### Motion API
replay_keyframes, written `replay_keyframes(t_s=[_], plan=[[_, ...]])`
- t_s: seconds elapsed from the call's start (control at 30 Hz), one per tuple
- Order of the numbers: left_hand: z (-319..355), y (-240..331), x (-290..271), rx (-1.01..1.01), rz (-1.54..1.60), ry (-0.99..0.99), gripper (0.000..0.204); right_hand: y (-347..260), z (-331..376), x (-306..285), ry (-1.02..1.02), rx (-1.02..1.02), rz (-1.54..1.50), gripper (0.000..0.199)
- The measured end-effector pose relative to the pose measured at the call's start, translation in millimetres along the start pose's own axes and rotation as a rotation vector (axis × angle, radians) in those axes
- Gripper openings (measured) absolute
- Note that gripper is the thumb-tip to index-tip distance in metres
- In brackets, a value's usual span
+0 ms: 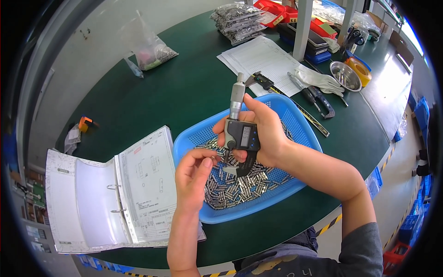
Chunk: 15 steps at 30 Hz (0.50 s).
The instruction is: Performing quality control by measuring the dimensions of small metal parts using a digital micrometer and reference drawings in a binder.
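Note:
My right hand (pixel 270 134) is wrapped round a digital micrometer (pixel 243 135). Its grey thimble points up and away, and its jaw end hangs over the basket. To the left of the jaws, my left hand (pixel 196 177) is closed in a pinch, thumb against fingertips. Whatever sits in that pinch is too small and covered to make out. Beneath both hands stands a blue perforated plastic basket (pixel 249 214), holding many small silvery metal pins (pixel 240 188) in a loose heap.
An open ring binder (pixel 145 184) with a technical drawing lies left of the basket. Behind are a caliper (pixel 295 104), paper sheets (pixel 258 57), a second micrometer (pixel 318 99), white gloves (pixel 318 79), a metal bowl (pixel 345 76) and bagged parts (pixel 237 23). A grey post (pixel 302 30) rises there.

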<state>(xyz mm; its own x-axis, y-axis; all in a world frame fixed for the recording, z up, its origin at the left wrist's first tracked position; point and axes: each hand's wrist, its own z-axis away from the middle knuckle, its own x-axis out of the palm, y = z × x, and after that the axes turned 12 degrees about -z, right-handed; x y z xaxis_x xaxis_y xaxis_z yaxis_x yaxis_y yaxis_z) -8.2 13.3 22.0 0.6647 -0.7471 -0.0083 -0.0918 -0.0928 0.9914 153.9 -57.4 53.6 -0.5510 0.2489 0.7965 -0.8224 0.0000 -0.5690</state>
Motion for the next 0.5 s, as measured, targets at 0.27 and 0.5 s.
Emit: replay_keyframes(t_s=[0.27,0.5], plan=[[1.3,-0.6,1.0,0.090,-0.089,-0.079,0.013,-2.2,1.5,0.1,0.033,0.023,-0.025,0.064],[2.4,0.8,0.7,0.048,-0.063,-0.103,0.015,-0.2,-1.0,-1.2,-0.005,0.050,-0.011,0.062]])
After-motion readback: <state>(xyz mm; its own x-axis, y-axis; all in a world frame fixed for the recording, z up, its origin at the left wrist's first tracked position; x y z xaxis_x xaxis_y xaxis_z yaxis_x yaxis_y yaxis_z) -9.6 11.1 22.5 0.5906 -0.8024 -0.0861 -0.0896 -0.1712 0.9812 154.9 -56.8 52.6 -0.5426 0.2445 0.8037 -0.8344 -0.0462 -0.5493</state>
